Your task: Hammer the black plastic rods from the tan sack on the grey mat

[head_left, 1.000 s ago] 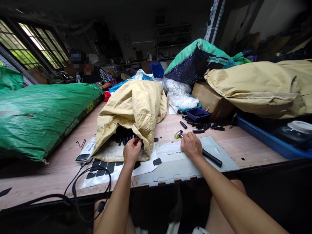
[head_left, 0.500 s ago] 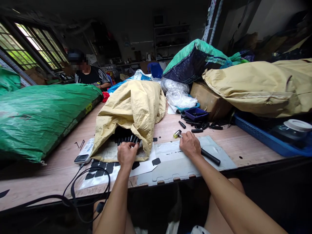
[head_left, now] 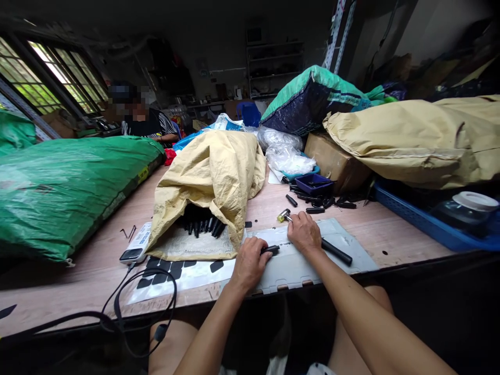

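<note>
My left hand (head_left: 250, 264) is closed on a black handle-like piece (head_left: 271, 250), whose end sticks out to the right over the grey board (head_left: 281, 268). A small hammer (head_left: 336, 251) is in my right hand (head_left: 304, 232); its metal and yellow head shows beyond my fingers and its black grip comes out below the palm. To the left, the beige sack (head_left: 211, 161) lies with its mouth towards me, and several black pieces (head_left: 203, 225) like the held one sit in a row inside. Black patches on a white sheet (head_left: 191, 273) lie in front of it.
A large green sack (head_left: 70, 187) bulks on the left. A phone-like device (head_left: 133, 254) and a looped black cable (head_left: 175, 291) are near the front edge. Loose black pieces (head_left: 312, 199) and a purple tray (head_left: 312, 182) lie beyond my right hand; a blue basket (head_left: 422, 213) stands right. A co-worker (head_left: 146, 122) sits behind.
My left hand has come out of the sack's mouth and moved right onto the grey board, bringing a black handle-like piece. My right hand stays in place with the hammer.
</note>
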`<move>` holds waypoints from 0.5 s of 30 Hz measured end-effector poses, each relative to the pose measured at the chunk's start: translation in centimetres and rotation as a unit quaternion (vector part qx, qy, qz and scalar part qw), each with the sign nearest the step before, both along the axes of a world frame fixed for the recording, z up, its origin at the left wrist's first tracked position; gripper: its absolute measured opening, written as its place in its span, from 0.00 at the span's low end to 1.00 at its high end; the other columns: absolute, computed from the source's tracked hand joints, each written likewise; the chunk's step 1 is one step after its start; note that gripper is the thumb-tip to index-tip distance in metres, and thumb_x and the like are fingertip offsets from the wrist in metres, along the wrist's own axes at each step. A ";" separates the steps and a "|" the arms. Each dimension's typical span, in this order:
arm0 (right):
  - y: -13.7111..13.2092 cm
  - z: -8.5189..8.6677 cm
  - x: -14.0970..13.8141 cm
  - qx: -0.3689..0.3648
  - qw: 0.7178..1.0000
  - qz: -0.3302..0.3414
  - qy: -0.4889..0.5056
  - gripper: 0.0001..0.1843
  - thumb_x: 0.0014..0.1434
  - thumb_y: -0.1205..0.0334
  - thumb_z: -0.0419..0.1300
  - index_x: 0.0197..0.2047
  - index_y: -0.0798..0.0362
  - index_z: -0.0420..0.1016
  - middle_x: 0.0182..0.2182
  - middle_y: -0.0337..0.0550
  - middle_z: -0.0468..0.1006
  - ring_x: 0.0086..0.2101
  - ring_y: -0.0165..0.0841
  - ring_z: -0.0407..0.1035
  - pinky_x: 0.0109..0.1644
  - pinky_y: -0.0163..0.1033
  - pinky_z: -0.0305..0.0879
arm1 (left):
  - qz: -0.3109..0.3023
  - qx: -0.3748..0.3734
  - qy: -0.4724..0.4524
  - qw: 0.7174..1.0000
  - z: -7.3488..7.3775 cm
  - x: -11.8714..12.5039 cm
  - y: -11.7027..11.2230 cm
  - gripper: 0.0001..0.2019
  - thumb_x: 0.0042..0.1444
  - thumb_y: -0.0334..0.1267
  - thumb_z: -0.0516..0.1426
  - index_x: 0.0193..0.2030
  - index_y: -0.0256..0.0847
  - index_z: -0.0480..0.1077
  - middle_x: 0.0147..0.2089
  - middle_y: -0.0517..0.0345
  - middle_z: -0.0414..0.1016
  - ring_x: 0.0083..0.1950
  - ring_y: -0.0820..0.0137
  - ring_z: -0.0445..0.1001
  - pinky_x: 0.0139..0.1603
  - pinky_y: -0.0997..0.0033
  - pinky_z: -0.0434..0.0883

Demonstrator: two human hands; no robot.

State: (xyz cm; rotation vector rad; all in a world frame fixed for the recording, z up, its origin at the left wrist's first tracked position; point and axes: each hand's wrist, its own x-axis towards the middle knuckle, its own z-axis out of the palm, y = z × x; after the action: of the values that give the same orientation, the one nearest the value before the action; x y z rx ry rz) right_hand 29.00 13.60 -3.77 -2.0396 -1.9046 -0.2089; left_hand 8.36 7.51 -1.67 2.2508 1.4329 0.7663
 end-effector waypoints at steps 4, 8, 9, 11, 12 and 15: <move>0.0 0.1 0.0 0.000 1.000 0.000 0.002 0.15 0.68 0.62 0.52 0.50 0.55 0.78 0.46 0.51 0.74 0.47 0.41 0.64 0.46 0.41 0.56 | 0.000 0.004 -0.020 1.000 -1.3 -0.5 0.3 0.06 0.61 0.36 0.62 0.44 0.42 0.72 0.44 0.53 0.74 0.49 0.61 0.69 0.53 0.59 0.67; -0.1 0.0 0.1 0.003 1.000 0.001 0.004 0.15 0.68 0.62 0.53 0.50 0.55 0.78 0.46 0.52 0.74 0.47 0.41 0.64 0.46 0.42 0.56 | 0.002 -0.002 -0.033 0.999 -1.7 -0.5 0.3 0.10 0.59 0.40 0.65 0.45 0.43 0.74 0.45 0.54 0.74 0.49 0.60 0.68 0.52 0.60 0.66; -0.1 0.0 0.1 0.004 1.000 0.001 0.005 0.15 0.67 0.62 0.53 0.50 0.55 0.78 0.46 0.52 0.74 0.47 0.41 0.64 0.46 0.42 0.56 | 0.003 -0.005 -0.034 0.999 -1.8 -0.4 0.3 0.10 0.59 0.40 0.65 0.45 0.43 0.74 0.45 0.54 0.74 0.49 0.60 0.68 0.52 0.60 0.66; -0.1 -0.1 0.1 0.006 1.000 -0.002 0.005 0.15 0.67 0.61 0.54 0.50 0.54 0.78 0.46 0.52 0.74 0.47 0.41 0.65 0.45 0.42 0.56 | 0.007 -0.008 -0.038 0.999 -1.8 -0.4 0.4 0.08 0.60 0.40 0.64 0.45 0.43 0.75 0.44 0.54 0.73 0.49 0.61 0.68 0.52 0.60 0.66; -0.1 -0.2 0.1 0.008 1.000 -0.003 0.003 0.14 0.67 0.61 0.54 0.50 0.54 0.78 0.46 0.51 0.74 0.46 0.41 0.65 0.45 0.42 0.56 | 0.012 -0.010 -0.041 0.999 -1.8 -0.4 0.4 0.08 0.60 0.40 0.64 0.44 0.43 0.75 0.44 0.54 0.73 0.49 0.61 0.68 0.52 0.60 0.66; -0.2 -0.3 0.1 0.012 1.000 -0.005 0.000 0.14 0.67 0.61 0.54 0.50 0.54 0.78 0.45 0.51 0.74 0.46 0.40 0.65 0.45 0.41 0.56 | 0.029 -0.011 -0.051 0.998 -1.8 -0.4 0.5 0.07 0.59 0.39 0.65 0.44 0.43 0.76 0.44 0.54 0.72 0.50 0.61 0.68 0.53 0.59 0.66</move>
State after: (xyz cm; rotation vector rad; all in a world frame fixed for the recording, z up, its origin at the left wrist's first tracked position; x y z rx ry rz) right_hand 29.07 13.41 -4.09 -2.0329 -1.8836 -0.2332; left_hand 7.98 7.96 -3.43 2.1292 1.4558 0.8666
